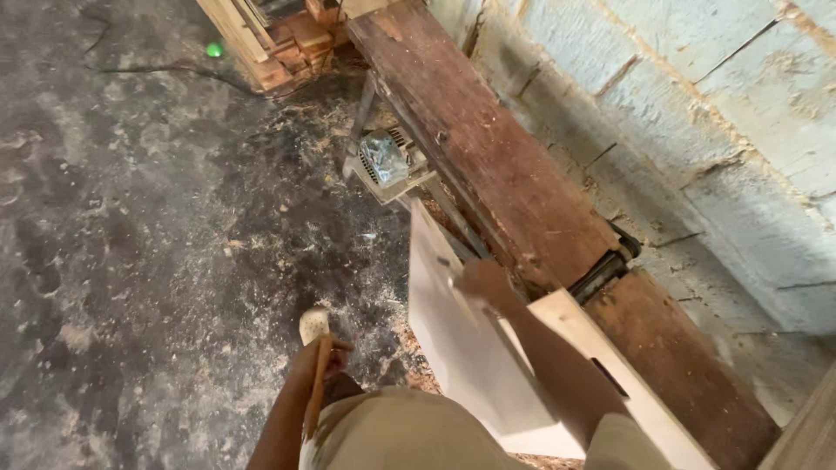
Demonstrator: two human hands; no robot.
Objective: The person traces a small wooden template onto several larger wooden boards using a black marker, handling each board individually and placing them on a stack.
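Note:
My right hand (482,283) grips the top edge of a pale flat wooden panel (457,348) that stands on edge beside a long rusty brown woodworking machine bed (488,148). A second pale board (601,357) lies flat on the bed, partly under my right forearm. Low at my side, my left hand (320,359) is closed around a thin brown wooden strip (313,396) that runs along my forearm. The light toe of my shoe (313,324) shows just beyond that hand.
A grey electric motor (386,158) is mounted on the machine's side. A rough block wall (697,113) runs along the right. Stacked timber (279,39), a small green object (213,50) and a black cable (165,70) lie far back. Sawdust litters the dark floor (131,261).

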